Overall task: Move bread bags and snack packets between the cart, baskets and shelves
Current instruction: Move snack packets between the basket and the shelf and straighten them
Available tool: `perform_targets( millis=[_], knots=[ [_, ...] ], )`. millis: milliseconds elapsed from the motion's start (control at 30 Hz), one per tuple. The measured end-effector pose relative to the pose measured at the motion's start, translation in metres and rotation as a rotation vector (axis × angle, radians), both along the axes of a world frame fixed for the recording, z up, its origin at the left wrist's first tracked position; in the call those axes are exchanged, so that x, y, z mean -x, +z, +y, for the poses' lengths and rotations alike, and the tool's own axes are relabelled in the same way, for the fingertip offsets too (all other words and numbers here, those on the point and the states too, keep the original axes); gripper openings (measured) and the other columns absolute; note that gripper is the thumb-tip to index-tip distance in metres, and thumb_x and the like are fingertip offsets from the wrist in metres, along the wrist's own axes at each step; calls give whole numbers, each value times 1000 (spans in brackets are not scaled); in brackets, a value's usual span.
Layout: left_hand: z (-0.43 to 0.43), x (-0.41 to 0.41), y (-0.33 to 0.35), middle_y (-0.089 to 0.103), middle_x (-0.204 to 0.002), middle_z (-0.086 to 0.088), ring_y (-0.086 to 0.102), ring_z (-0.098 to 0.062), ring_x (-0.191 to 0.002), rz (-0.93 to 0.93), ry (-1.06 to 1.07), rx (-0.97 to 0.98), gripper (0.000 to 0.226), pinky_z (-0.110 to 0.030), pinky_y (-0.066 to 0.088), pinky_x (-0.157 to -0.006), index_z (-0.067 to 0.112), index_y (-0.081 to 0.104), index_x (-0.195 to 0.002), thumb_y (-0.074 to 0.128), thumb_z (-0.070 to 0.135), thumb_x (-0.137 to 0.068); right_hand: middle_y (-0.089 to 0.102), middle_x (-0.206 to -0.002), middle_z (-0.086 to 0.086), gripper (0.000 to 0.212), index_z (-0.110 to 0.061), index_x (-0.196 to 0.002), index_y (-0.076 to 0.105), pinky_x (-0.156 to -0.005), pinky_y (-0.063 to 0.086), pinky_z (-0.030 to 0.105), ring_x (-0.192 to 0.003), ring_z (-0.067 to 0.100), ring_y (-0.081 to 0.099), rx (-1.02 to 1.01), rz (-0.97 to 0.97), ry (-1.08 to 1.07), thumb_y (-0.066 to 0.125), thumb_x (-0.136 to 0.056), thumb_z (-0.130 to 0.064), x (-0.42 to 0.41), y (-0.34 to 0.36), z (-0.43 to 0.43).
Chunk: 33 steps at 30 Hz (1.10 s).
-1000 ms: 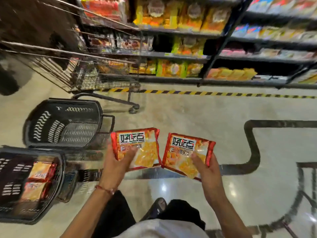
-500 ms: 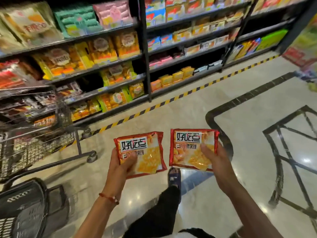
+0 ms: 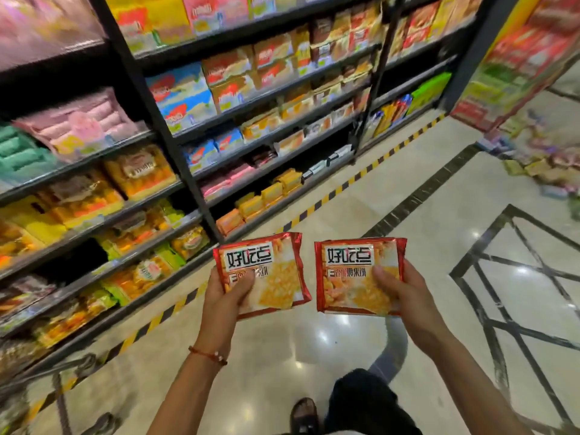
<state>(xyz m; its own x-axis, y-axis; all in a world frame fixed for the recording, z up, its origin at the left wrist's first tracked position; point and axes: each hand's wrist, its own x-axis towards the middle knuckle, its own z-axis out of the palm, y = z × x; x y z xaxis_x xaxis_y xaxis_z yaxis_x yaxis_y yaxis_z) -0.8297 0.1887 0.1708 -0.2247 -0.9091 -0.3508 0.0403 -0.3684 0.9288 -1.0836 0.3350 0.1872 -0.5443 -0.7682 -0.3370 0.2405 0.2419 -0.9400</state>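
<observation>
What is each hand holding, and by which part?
Left hand grips the left snack packet at its lower left corner; right hand, the right snack packet at its lower right.

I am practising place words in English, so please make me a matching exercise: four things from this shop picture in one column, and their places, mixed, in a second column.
Things
1 left snack packet
2 right snack packet
3 red bracelet
4 striped tape

Places
A on the floor along the shelves
B in the right hand grip
C round the left wrist
D in the left hand grip

Pairs: 1-D, 2-B, 3-C, 4-A
</observation>
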Motion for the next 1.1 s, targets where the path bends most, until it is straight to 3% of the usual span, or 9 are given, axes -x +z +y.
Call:
perform_targets(
  millis=[133,233,333,433,533,800,900,1033,1100],
  knots=[
    [-76,66,8,76,-118,-3,73,-28,-107,5,-25,30,43,-47,57,-93,24,60,-130,73,12,-91,80,-111,0,26,-18,-127,63,-71,63,27,-96,20,79,34,-20,-40,60,-102,-14,66,0,-70],
    [-131,122,15,77,-114,-4,75,-28,-101,-31,-37,90,49,-43,60,-83,21,60,-131,78,14,-87,81,-105,-1,25,-18,-123,64,-66,61,24,-91,19,79,72,-49,-45,59,-101,-8,121,2,-127],
    [-183,180,24,78,-111,-4,76,-26,-97,-59,-10,146,52,-42,63,-79,20,61,-131,82,13,-84,80,-112,3,30,-18,-128,65,-72,63,28,-99,24,78,90,-25,-44,63,-99,-9,179,2,-187],
    [-242,249,36,78,-109,-3,76,-25,-96,-65,19,155,52,-37,64,-77,20,61,-131,82,11,-84,79,-114,4,30,-19,-127,67,-86,64,40,-103,27,77,94,-44,-64,65,-98,-11,248,3,-254],
    [-298,313,52,78,-109,-2,77,-24,-95,-51,36,170,53,-32,64,-73,21,60,-131,81,14,-83,79,-114,4,29,-19,-127,66,-88,64,41,-103,26,77,117,-50,-58,64,-99,-11,307,15,-315],
    [-444,448,73,77,-113,1,76,-20,-98,79,72,164,40,-34,61,-75,23,56,-131,68,13,-95,80,-113,4,28,-16,-127,66,-76,64,31,-100,26,78,175,3,-17,64,-100,-12,446,47,-475],
    [-508,495,74,76,-117,-3,73,-27,-105,169,99,140,55,-43,58,-86,17,54,-139,70,17,-86,79,-114,6,29,-14,-127,66,-78,65,33,-101,28,78,212,2,-13,65,-99,-12,499,58,-540],
    [-578,556,83,77,-107,-3,75,-21,-91,215,76,184,54,-30,59,-70,5,54,-136,70,6,-85,78,-119,10,32,-12,-129,65,-81,64,36,-107,31,76,264,15,-10,64,-97,-10,558,71,-615],
    [-603,581,92,78,-106,-5,75,-20,-88,235,63,187,55,-29,60,-69,4,57,-131,71,13,-78,77,-119,9,33,-13,-129,65,-80,64,36,-108,30,76,298,4,-13,64,-97,-10,582,78,-647]
  ],
)
